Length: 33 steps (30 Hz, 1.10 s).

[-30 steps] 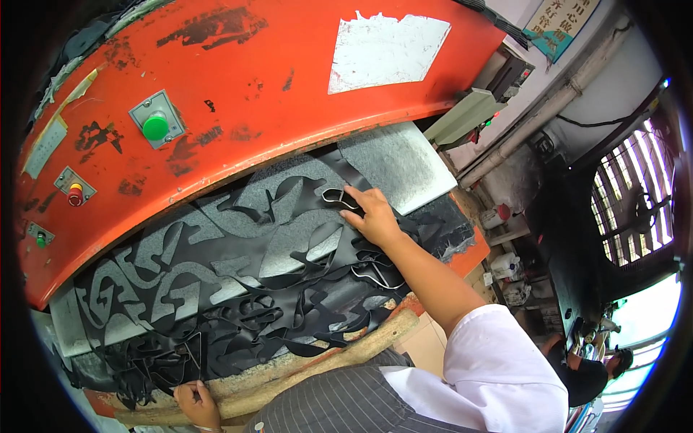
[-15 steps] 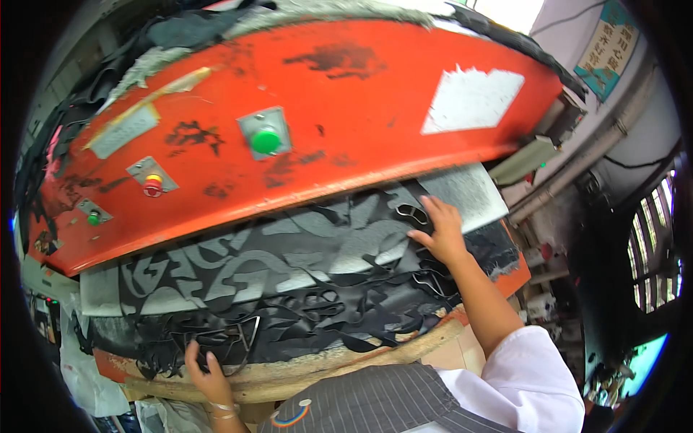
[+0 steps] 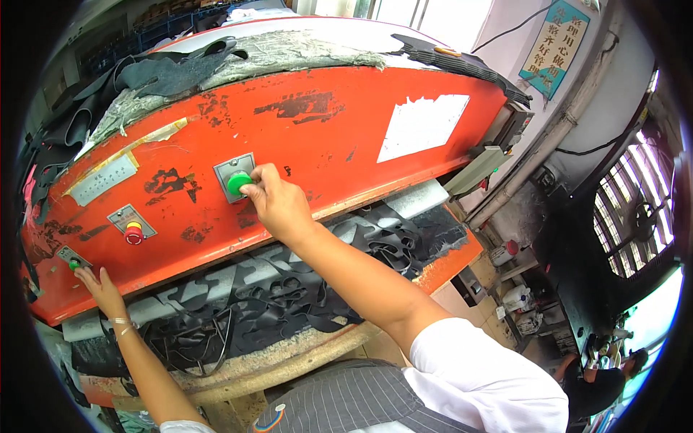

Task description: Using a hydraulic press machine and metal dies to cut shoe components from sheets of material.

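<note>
My right hand (image 3: 280,204) is at a large green push button (image 3: 239,183) on the red front of a press-like machine (image 3: 332,144). Its fingers are curled, with the thumb against the button's right edge. Lower down at the far left, my left hand (image 3: 103,292) has its fingers stretched out, tips at a small green button (image 3: 74,265). Below the red front lies a pale board (image 3: 415,200) with dark cut sheet scraps (image 3: 281,307) on and before it. A thin metal-edged frame (image 3: 229,339) lies among the scraps, near my left forearm.
A red and yellow knob (image 3: 133,233) sits between the two green buttons. A worn, rounded ledge (image 3: 289,372) runs along the near edge. Dark sheets (image 3: 162,76) lie over the machine's top. At the lower right, another person (image 3: 603,390) is partly visible.
Both hands have left the pale board and scraps and risen to the machine's green buttons. My right hand moved up and left, my left up and left. The view has shifted.
</note>
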Tool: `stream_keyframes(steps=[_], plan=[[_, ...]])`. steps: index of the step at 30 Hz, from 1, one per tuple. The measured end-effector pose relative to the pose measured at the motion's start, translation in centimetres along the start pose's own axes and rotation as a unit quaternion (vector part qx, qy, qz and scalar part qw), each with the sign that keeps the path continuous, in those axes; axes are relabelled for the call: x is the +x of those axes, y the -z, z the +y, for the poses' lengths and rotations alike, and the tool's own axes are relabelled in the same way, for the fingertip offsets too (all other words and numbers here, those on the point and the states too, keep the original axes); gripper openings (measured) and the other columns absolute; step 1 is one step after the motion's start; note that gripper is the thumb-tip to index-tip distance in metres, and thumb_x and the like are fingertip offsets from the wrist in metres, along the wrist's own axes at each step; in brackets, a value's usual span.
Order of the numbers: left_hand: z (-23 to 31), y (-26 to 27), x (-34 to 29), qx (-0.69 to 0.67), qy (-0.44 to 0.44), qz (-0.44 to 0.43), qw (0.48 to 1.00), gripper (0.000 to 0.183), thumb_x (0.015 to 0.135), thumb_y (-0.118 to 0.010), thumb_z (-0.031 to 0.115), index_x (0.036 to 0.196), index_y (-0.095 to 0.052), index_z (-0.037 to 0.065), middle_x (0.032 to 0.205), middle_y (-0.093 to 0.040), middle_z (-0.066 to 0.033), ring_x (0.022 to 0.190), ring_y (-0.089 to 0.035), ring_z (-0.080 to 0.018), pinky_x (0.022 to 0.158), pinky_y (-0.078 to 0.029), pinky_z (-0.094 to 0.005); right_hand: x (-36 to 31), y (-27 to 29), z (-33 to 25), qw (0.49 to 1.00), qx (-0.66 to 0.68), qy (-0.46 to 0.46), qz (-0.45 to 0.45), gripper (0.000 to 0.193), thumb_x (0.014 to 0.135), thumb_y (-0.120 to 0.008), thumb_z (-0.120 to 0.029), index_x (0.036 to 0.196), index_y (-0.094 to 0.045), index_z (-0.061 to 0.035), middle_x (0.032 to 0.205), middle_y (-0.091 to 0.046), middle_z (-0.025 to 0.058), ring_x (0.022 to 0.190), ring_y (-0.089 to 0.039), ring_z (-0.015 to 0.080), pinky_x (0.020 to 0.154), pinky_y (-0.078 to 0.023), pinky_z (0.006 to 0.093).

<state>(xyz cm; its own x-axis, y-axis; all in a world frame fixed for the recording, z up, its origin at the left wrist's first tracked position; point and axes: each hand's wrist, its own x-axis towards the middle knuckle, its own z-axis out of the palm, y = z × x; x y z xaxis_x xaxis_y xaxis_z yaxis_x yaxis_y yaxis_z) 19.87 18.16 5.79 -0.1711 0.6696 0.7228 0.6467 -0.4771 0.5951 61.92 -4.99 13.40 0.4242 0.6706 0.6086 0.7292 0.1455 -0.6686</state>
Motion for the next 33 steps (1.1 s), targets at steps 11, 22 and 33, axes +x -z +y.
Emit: stream_keyframes(steps=[11,22,33], plan=[[19.3,8.5,-26.2,-0.149,-0.101,-0.394,0.901,0.007,0.080,-0.066,0.012,0.082,-0.068,0.005,0.082,-0.067,-0.0110,0.078,-0.062,-0.0289,0.071,-0.049,-0.0377,-22.5,6.8,0.9,0.871,-0.111,0.015,-0.478,0.061,0.070,-0.076,-0.044,0.112,-0.060,-0.0022,0.107,-0.061,0.0142,0.105,-0.057,0.0327,0.087,-0.047,0.0429],[21.0,6.4,-29.1,0.013,-0.151,-0.461,0.874,0.023,0.081,-0.064,0.019,0.065,-0.063,0.003,0.067,-0.059,-0.0145,0.067,-0.057,-0.0350,0.062,-0.045,-0.0441,-24.4,6.1,2.3,0.899,-0.181,0.089,-0.389,0.040,0.060,-0.081,-0.030,0.087,-0.065,-0.0050,0.095,-0.059,0.0103,0.095,-0.057,0.0272,0.079,-0.051,0.0383],[24.7,4.2,-24.1,0.054,0.067,-0.695,0.714,0.034,0.090,-0.058,0.036,0.090,-0.068,0.004,0.086,-0.064,-0.0206,0.084,-0.060,-0.0387,0.075,-0.047,-0.0431,-4.3,10.3,18.6,0.894,-0.418,-0.128,-0.098,0.056,0.081,-0.065,-0.053,0.108,-0.059,-0.0042,0.110,-0.058,0.0171,0.097,-0.061,0.0371,0.080,-0.052,0.0469]])
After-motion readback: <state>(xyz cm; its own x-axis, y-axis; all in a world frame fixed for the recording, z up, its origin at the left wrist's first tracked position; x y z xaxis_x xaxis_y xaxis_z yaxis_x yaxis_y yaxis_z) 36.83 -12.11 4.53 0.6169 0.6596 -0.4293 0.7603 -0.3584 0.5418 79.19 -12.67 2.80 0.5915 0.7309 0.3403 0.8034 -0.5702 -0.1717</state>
